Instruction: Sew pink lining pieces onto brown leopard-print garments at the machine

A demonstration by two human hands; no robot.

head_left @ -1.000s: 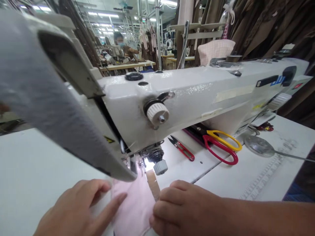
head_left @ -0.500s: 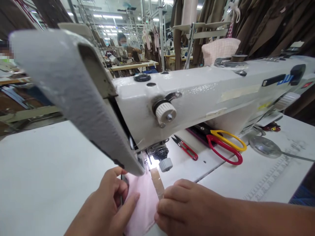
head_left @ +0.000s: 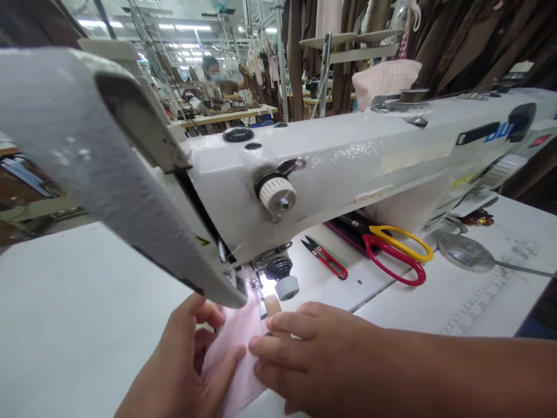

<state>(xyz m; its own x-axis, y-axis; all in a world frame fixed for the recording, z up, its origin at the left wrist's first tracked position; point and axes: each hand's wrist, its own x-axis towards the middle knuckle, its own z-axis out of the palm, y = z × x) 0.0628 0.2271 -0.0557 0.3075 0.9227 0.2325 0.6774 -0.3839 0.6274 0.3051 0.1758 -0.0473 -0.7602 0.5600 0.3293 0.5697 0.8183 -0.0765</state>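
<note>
A piece of pink fabric [head_left: 237, 342] lies under the needle area of a white sewing machine [head_left: 331, 162]. My left hand [head_left: 187, 354] grips the fabric's left edge, thumb on top and fingers curled at its side. My right hand [head_left: 304, 354] rests on the right edge of the fabric with its fingertips pressed down. Just above those fingertips, a tan strip [head_left: 272, 306] is stuck on the machine bed, partly covered by the hand. The presser foot is mostly hidden behind the machine head.
Red-handled thread snips [head_left: 326, 259] and scissors with red and yellow handles [head_left: 394, 255] lie right of the needle. Farther right is a clear oval object on a rod [head_left: 467, 253]. A person [head_left: 221, 81] sits at another table behind.
My right hand has moved left and slightly up, onto the fabric, and covers more of the tan strip. My left hand still holds the fabric. The camera view has shifted a little.
</note>
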